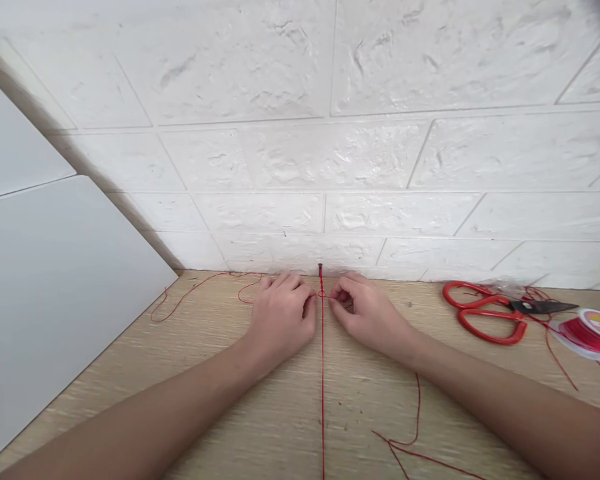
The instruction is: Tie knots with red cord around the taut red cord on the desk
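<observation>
Worktop (220, 427) in pale wood grain, back edge against a white brick-pattern wall (290, 160), white panel (55, 280) along the left edge. Left hand (283, 310) and right hand (367, 310) sit near the middle of the back edge, apart from each other, one on each side of the main cord (323, 387); each appears to pinch the thin side cord between thumb and finger, though the exact grip is tiny in view. Step in hand, my read: drawing a loop (322, 294) closed around the main cord, just below a short twisted stretch (321, 280). Next move likely calls for an even outward pull from both sides, so the loop snugs up under the twists. Scissors (520, 307) with red handles and a spool (587, 333) of red thread lie off to the right near the back edge. Main cord: thin, red, looks taut, runs straight from the back edge toward the front and out of view; top end is on a small dark nail (321, 266) at the wall's foot. Side cord: red, slack tail (229, 273) curling toward the left edge. Loop is small, not yet tight.
</observation>
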A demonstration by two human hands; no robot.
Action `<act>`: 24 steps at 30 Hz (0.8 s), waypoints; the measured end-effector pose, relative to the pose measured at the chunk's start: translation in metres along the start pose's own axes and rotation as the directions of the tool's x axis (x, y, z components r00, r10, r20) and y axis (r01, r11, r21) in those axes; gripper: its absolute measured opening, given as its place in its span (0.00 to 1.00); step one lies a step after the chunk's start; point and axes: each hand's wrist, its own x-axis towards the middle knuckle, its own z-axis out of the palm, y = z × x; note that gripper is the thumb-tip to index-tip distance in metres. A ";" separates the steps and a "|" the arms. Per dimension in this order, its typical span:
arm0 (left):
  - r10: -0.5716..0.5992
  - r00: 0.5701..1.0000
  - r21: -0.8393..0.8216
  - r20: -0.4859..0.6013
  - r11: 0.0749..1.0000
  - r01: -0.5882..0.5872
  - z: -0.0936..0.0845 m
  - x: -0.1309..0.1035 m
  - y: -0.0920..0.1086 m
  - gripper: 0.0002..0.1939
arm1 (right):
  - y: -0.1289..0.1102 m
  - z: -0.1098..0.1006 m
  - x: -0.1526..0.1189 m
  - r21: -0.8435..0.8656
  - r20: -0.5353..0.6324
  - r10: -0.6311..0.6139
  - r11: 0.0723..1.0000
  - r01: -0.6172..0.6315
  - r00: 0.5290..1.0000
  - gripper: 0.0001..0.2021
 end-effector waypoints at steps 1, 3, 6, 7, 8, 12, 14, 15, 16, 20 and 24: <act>-0.025 1.000 0.005 -0.006 1.000 0.025 0.000 0.000 0.000 0.12 | 0.000 0.000 0.000 0.004 -0.006 0.011 1.000 -0.011 1.000 0.06; -0.066 0.998 0.004 -0.016 0.998 0.066 -0.001 0.001 0.001 0.11 | 0.000 0.000 0.000 0.015 -0.013 0.025 1.000 -0.025 1.000 0.05; -0.057 0.998 -0.033 -0.022 0.998 0.056 -0.002 0.001 0.002 0.07 | 0.000 0.000 0.000 0.022 -0.012 0.011 1.000 -0.011 1.000 0.02; -0.042 0.999 -0.044 -0.024 0.998 0.041 -0.002 0.001 0.002 0.07 | 0.000 0.000 0.000 0.021 -0.007 0.002 1.000 -0.002 1.000 0.02; -0.027 0.999 -0.049 -0.025 0.998 0.026 -0.002 0.001 0.002 0.07 | 0.000 0.001 0.001 0.017 0.000 -0.006 1.000 0.006 1.000 0.02; 0.012 1.000 -0.026 -0.012 1.000 -0.012 0.000 0.001 0.001 0.11 | 0.002 0.001 0.001 0.005 0.022 -0.023 1.000 0.023 0.999 0.05; 0.010 1.000 -0.021 -0.013 1.000 -0.010 0.000 0.001 0.001 0.13 | 0.003 0.001 0.001 0.005 0.017 -0.018 1.000 0.018 1.000 0.06; 0.002 1.000 -0.021 -0.017 1.000 -0.002 0.001 0.001 0.001 0.13 | 0.004 0.002 0.001 0.006 0.011 -0.013 1.000 0.013 1.000 0.06; -0.010 1.000 -0.022 -0.022 1.000 0.010 0.001 0.002 0.001 0.12 | 0.004 0.002 0.001 0.007 0.005 -0.006 1.000 0.006 1.000 0.06; -0.051 0.998 -0.029 -0.022 0.998 0.050 0.000 0.002 0.002 0.10 | 0.005 0.002 0.001 0.013 -0.010 0.015 1.000 -0.015 1.000 0.04; -0.033 0.999 -0.049 -0.017 0.998 0.032 0.000 0.002 0.002 0.08 | 0.005 0.003 0.001 0.030 0.006 -0.008 1.000 0.008 1.000 0.02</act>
